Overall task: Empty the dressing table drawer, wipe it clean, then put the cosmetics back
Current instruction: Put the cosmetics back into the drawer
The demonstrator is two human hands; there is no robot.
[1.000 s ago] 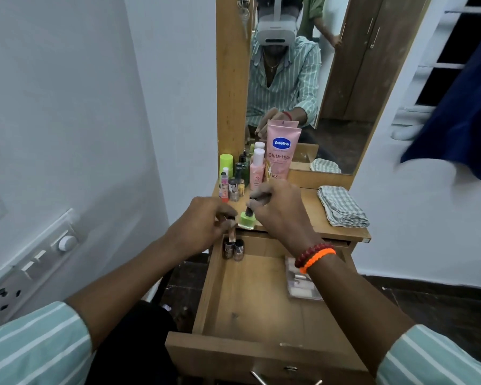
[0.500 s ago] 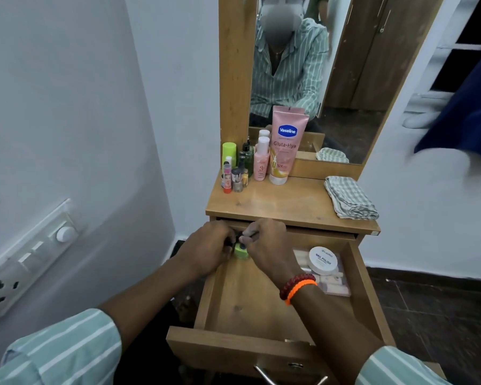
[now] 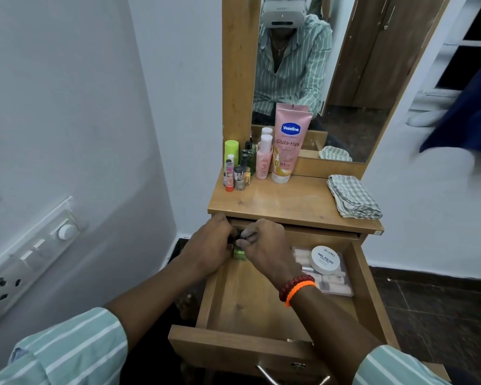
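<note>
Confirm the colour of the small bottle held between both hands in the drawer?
Bright green bottle with a dark cap, seen in the head view, the only one.

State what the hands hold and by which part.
Right hand grips the green nail polish bottle by its dark cap; left hand closes beside it, its hold hidden.

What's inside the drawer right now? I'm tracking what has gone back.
A white nail polish tub on a clear packet, and a green bottle between both hands. The hands hide the back left corner.
</note>
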